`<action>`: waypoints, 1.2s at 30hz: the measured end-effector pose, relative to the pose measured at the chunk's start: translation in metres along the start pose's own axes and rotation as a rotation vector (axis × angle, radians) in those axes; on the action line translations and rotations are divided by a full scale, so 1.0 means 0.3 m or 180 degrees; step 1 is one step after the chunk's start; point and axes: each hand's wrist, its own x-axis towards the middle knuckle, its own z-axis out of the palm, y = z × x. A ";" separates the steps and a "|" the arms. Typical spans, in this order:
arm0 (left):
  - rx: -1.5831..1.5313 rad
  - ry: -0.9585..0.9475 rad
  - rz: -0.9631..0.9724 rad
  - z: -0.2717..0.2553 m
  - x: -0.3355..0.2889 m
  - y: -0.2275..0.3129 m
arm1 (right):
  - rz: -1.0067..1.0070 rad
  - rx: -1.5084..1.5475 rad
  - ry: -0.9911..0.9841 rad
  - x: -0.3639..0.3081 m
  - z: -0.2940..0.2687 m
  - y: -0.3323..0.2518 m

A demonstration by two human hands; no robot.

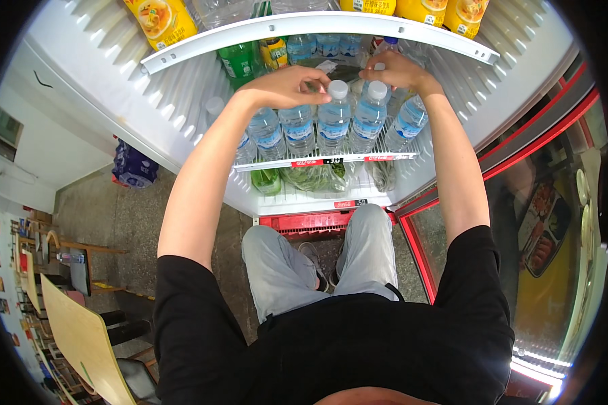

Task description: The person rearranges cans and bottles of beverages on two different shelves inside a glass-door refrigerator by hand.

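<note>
Inside the open fridge, clear water bottles [299, 128] with blue labels and white caps stand in a front row on the middle wire shelf. My left hand [284, 86] curls its fingers at the cap of a water bottle [334, 121] near the row's middle, the thumb against the cap's left side. Further back and to the right, my right hand [397, 71] bends its fingers down around the top of another bottle [378, 67]. The bottle's lower part is hidden behind the front row. Another front bottle [369, 121] stands between both hands, nearer to me.
An upper shelf [324, 23] with yellow packages juts out above my hands. Green bottles [240, 64] stand at the back left. Bagged greens [311, 177] lie on the lower shelf. The red-framed glass door [520, 223] is open on the right; wooden chairs [74, 331] stand left.
</note>
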 end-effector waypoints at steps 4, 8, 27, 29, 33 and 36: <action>0.0066 -0.0013 0.0018 -0.007 -0.004 -0.015 | -0.0017 0.0018 -0.0043 0.000 -0.001 -0.011; 0.0066 0.0021 0.0057 -0.008 0.001 -0.011 | -0.0556 -0.0400 0.0324 0.037 0.013 0.051; -0.0141 0.0498 -0.0111 -0.013 -0.025 0.029 | -0.0737 -0.0180 0.0557 0.033 0.009 0.027; -0.0153 0.0563 -0.0132 -0.008 -0.027 0.012 | -0.0680 -0.0168 0.0619 0.020 -0.002 0.004; -0.0106 0.0576 -0.0183 -0.006 -0.033 0.013 | -0.0894 -0.0513 0.1195 0.017 -0.004 0.011; -0.0100 0.0625 -0.0243 -0.010 -0.041 0.016 | -0.1204 -0.0674 0.1625 0.013 0.002 0.001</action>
